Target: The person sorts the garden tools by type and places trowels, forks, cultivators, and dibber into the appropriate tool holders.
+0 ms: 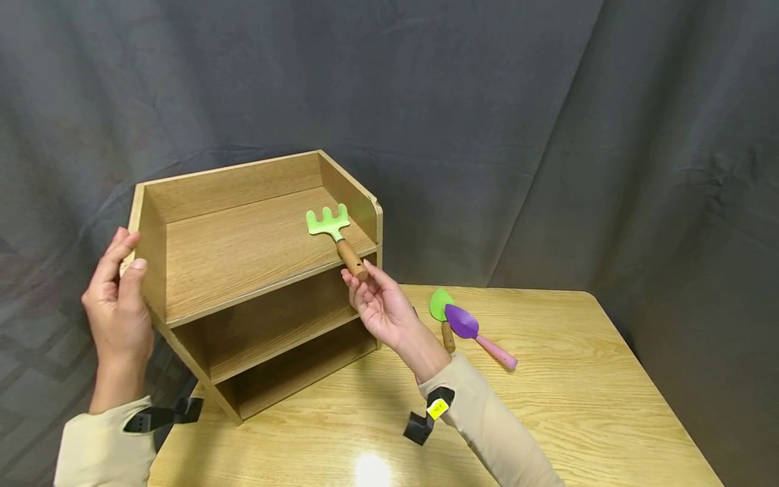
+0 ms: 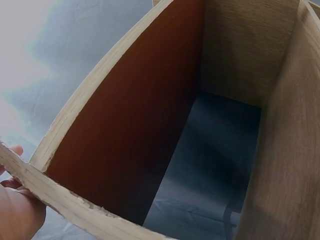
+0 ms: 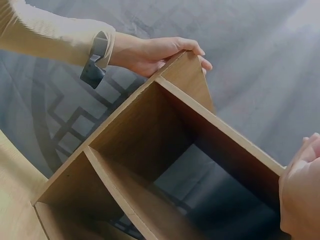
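the left hand [image 1: 118, 304] is raised, fingers upright and lightly curved, thumb forward, gripping the left side of the wooden shelf [image 1: 243, 243]. the right hand [image 1: 380, 304] is palm up at the shelf's right front edge, fingers loosely bent, fingertips touching it. both forearms are sleeved.

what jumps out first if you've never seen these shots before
First the wooden shelf unit at the table's left edge, with a green toy rake lying on its top tray. The left hand grips the unit's left side, while the right hand touches the end of the rake's wooden handle. To the right on the table lie a green trowel and a purple scoop.
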Demonstrator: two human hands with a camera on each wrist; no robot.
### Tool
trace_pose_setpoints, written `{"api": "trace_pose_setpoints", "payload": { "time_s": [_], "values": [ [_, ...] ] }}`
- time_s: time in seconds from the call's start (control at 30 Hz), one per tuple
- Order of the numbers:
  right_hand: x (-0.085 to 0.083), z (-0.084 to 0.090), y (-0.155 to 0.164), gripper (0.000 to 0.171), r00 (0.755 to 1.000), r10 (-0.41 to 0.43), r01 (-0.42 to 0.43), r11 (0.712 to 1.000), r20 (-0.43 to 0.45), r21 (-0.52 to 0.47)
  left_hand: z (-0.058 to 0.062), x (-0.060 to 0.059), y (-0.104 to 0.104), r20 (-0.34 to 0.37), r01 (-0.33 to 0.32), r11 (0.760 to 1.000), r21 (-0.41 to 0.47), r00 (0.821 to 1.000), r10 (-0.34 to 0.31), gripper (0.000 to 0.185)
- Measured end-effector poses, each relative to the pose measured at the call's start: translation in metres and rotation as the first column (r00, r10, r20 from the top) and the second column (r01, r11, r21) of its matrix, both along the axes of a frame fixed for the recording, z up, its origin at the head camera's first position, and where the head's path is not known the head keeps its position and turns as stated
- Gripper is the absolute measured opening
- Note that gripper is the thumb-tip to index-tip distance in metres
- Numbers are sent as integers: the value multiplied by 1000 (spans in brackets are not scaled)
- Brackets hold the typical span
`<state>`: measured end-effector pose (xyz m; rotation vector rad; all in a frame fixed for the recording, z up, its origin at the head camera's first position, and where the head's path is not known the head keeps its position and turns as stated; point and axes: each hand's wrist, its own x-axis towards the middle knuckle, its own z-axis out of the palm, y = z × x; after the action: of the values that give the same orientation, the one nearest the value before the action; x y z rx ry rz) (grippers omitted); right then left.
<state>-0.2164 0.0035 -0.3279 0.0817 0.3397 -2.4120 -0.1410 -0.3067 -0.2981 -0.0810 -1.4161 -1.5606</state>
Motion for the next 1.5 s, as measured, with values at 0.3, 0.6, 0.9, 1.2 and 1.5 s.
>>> {"api": "trace_pose_setpoints", "payload": {
  "time_s": [0.3,0.6,0.9,1.2,1.5],
  "values": [
    [1,3,-1,20,993,-103,109,984,-48,144,-1,-1,2,0,3,1000,6,1000,-3,34],
    [10,3,0,11,862,-217,389,863,-457,323,0,-2,1,4,-5,1000,-2,1000,5,34],
    [9,-2,-2,29,615,-227,669,657,-756,347,0,-1,3,33,-26,999,-26,999,27,34],
    [5,-4,-3,24,512,-216,760,565,-831,321,0,-2,3,29,-29,999,-34,999,30,34],
    [-4,-4,-6,23,483,-218,796,514,-848,321,-1,-3,2,2,3,1000,0,1000,-3,33]
  ]
}}
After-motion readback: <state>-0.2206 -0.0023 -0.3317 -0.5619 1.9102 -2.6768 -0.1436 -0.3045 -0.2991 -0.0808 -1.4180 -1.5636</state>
